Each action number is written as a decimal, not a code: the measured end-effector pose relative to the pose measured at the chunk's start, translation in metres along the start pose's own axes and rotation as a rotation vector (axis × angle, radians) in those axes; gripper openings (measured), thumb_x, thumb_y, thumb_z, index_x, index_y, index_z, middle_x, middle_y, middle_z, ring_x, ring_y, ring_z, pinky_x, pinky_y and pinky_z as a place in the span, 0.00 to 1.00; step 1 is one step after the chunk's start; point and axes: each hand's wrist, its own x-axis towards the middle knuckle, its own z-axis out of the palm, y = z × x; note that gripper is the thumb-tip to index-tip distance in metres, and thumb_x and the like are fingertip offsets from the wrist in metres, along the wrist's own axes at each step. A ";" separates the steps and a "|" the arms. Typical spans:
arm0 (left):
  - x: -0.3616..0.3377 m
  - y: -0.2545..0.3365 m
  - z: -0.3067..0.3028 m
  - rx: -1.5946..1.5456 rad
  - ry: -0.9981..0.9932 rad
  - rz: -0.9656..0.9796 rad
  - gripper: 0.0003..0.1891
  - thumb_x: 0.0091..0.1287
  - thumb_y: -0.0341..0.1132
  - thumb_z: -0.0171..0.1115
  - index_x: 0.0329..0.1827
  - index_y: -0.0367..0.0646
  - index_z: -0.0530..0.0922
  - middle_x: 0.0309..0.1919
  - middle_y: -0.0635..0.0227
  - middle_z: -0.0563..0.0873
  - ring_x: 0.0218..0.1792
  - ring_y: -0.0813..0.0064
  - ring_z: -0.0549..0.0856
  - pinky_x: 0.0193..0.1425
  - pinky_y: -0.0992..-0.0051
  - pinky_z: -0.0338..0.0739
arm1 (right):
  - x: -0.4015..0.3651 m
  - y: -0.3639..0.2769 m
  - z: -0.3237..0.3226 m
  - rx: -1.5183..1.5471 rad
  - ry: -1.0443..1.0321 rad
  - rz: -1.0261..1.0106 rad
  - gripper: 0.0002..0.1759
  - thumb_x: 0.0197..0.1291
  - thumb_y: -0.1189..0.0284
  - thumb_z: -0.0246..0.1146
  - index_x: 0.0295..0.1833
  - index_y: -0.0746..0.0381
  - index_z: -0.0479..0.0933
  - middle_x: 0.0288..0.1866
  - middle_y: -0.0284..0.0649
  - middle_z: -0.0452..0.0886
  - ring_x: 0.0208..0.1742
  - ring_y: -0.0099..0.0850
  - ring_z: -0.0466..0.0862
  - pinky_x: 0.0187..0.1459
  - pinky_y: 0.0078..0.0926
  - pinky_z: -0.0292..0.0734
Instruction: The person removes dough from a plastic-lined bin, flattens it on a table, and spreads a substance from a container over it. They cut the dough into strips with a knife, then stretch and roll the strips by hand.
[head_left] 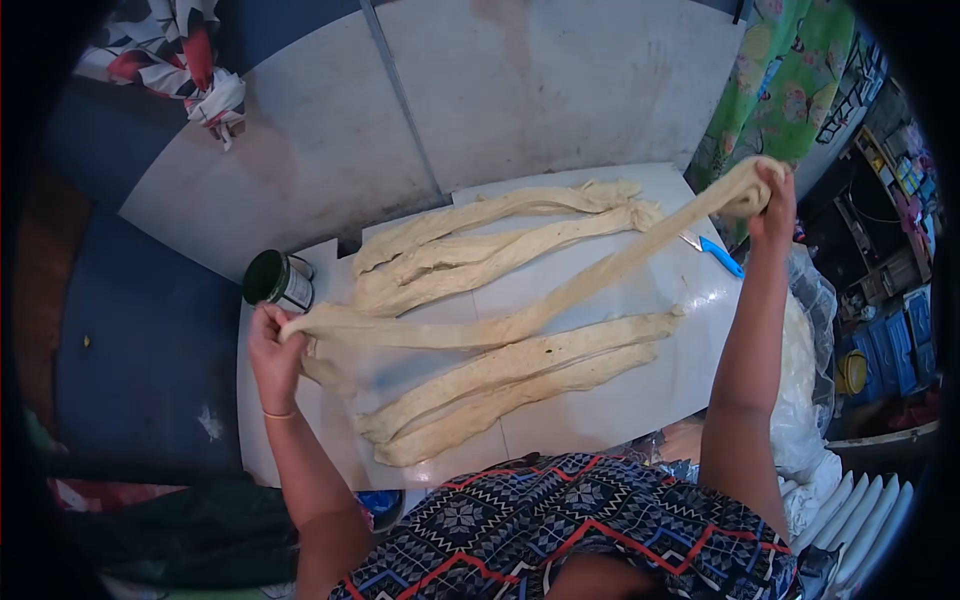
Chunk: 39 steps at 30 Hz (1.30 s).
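A long, cream-coloured strip of dough (575, 292) stretches between my two hands above the table. My left hand (275, 345) is closed round its left end, with a short tail hanging below the fingers. Higher and farther out at the right, my right hand (775, 205) grips the other end, which loops over itself in the fingers. Two similar dough strips (540, 360) lie side by side on the near part of the table (560, 435). Beyond the held strip, several more dough lengths (500, 250) are laid out, bunched at their right ends.
A dark green can (280, 280) stands at the table's left edge, close to my left hand. Toward the right edge lies a blue-handled knife (718, 255). A pale panel (560, 90) rises behind the table. Clear plastic (805, 350) hangs beside my right arm.
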 end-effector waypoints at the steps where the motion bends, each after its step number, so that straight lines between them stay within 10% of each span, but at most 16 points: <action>1: 0.009 0.014 0.000 0.013 -0.010 0.071 0.12 0.49 0.16 0.51 0.32 0.43 0.66 0.30 0.69 0.76 0.31 0.82 0.75 0.37 0.82 0.73 | 0.014 0.001 0.003 0.001 -0.002 -0.002 0.15 0.53 0.79 0.65 0.43 0.59 0.67 0.39 0.36 0.76 0.39 0.30 0.80 0.41 0.27 0.79; 7: 0.055 0.027 -0.027 -0.006 0.061 0.022 0.09 0.52 0.18 0.52 0.32 0.42 0.65 0.30 0.69 0.75 0.30 0.82 0.73 0.37 0.82 0.71 | 0.066 0.040 -0.015 -0.119 0.045 -0.049 0.17 0.54 0.74 0.68 0.47 0.60 0.70 0.38 0.37 0.77 0.39 0.32 0.81 0.39 0.29 0.79; 9: 0.052 -0.010 -0.041 0.464 -0.032 0.006 0.11 0.53 0.20 0.55 0.38 0.40 0.68 0.35 0.69 0.75 0.34 0.80 0.73 0.39 0.80 0.71 | 0.045 0.058 -0.026 -0.896 -0.056 0.238 0.24 0.53 0.68 0.71 0.54 0.61 0.70 0.42 0.42 0.78 0.43 0.36 0.81 0.45 0.33 0.78; 10: 0.040 -0.022 -0.040 0.519 -0.083 -0.090 0.21 0.52 0.22 0.61 0.50 0.39 0.68 0.45 0.63 0.75 0.46 0.69 0.76 0.51 0.75 0.71 | 0.029 0.083 -0.046 -1.335 -0.075 -0.114 0.29 0.51 0.65 0.72 0.57 0.61 0.70 0.48 0.46 0.76 0.48 0.39 0.79 0.49 0.34 0.76; 11: 0.022 -0.040 -0.033 0.950 -0.064 0.271 0.32 0.51 0.25 0.66 0.61 0.39 0.65 0.56 0.55 0.72 0.61 0.58 0.71 0.64 0.69 0.65 | 0.010 0.103 -0.066 -1.750 -0.095 -0.499 0.34 0.50 0.61 0.73 0.60 0.61 0.69 0.54 0.50 0.75 0.53 0.42 0.77 0.54 0.35 0.73; 12: -0.003 -0.027 -0.011 1.190 -0.051 0.030 0.39 0.49 0.30 0.71 0.66 0.39 0.63 0.65 0.50 0.67 0.70 0.52 0.61 0.72 0.66 0.57 | -0.012 0.102 -0.075 -1.551 -0.288 -0.328 0.36 0.48 0.59 0.74 0.61 0.59 0.69 0.59 0.50 0.70 0.58 0.44 0.73 0.58 0.37 0.70; 15: -0.065 -0.075 -0.006 0.632 -0.303 -0.191 0.42 0.48 0.36 0.73 0.68 0.40 0.64 0.68 0.50 0.64 0.71 0.54 0.60 0.73 0.56 0.51 | -0.095 0.085 -0.076 -1.299 -0.645 0.555 0.40 0.43 0.59 0.76 0.63 0.57 0.69 0.64 0.46 0.66 0.65 0.46 0.66 0.63 0.39 0.65; 17: -0.114 -0.087 0.020 0.695 -0.474 -0.263 0.40 0.48 0.44 0.73 0.65 0.41 0.68 0.67 0.51 0.66 0.70 0.54 0.62 0.72 0.50 0.49 | -0.158 0.082 -0.071 -1.630 -0.935 0.314 0.34 0.42 0.62 0.76 0.56 0.58 0.72 0.53 0.43 0.73 0.59 0.43 0.71 0.58 0.38 0.69; 20: -0.143 -0.089 0.045 0.963 -0.487 -0.169 0.35 0.49 0.50 0.72 0.59 0.41 0.73 0.65 0.52 0.69 0.70 0.53 0.63 0.71 0.49 0.50 | -0.196 0.091 -0.072 -1.552 -0.728 -0.005 0.21 0.44 0.70 0.72 0.43 0.60 0.71 0.41 0.41 0.74 0.48 0.38 0.76 0.47 0.34 0.73; 24: -0.137 -0.087 0.047 0.913 -0.430 -0.002 0.24 0.49 0.46 0.73 0.43 0.42 0.77 0.60 0.54 0.74 0.65 0.52 0.68 0.67 0.51 0.57 | -0.191 0.091 -0.053 -0.872 -0.537 0.607 0.14 0.40 0.81 0.60 0.33 0.59 0.64 0.35 0.33 0.70 0.38 0.24 0.73 0.37 0.22 0.71; 29: -0.126 -0.069 0.044 0.812 -0.521 -0.222 0.15 0.49 0.33 0.71 0.34 0.40 0.72 0.36 0.57 0.81 0.40 0.60 0.82 0.48 0.65 0.74 | -0.150 0.029 0.020 0.081 -0.274 0.278 0.12 0.43 0.79 0.58 0.33 0.57 0.64 0.36 0.33 0.69 0.39 0.25 0.74 0.39 0.21 0.73; 31: -0.111 -0.058 0.029 0.392 -0.207 -0.199 0.12 0.50 0.26 0.66 0.32 0.40 0.69 0.24 0.63 0.76 0.27 0.73 0.76 0.35 0.74 0.74 | -0.117 0.010 0.020 0.233 -0.387 0.150 0.13 0.50 0.77 0.59 0.42 0.57 0.66 0.40 0.34 0.73 0.45 0.30 0.77 0.49 0.30 0.76; 39: -0.025 0.006 -0.021 -0.062 0.117 0.073 0.16 0.53 0.20 0.62 0.41 0.42 0.68 0.36 0.71 0.73 0.40 0.81 0.73 0.46 0.81 0.71 | -0.020 -0.012 -0.004 0.340 0.022 0.203 0.14 0.52 0.78 0.58 0.46 0.60 0.70 0.44 0.42 0.78 0.45 0.36 0.80 0.46 0.35 0.78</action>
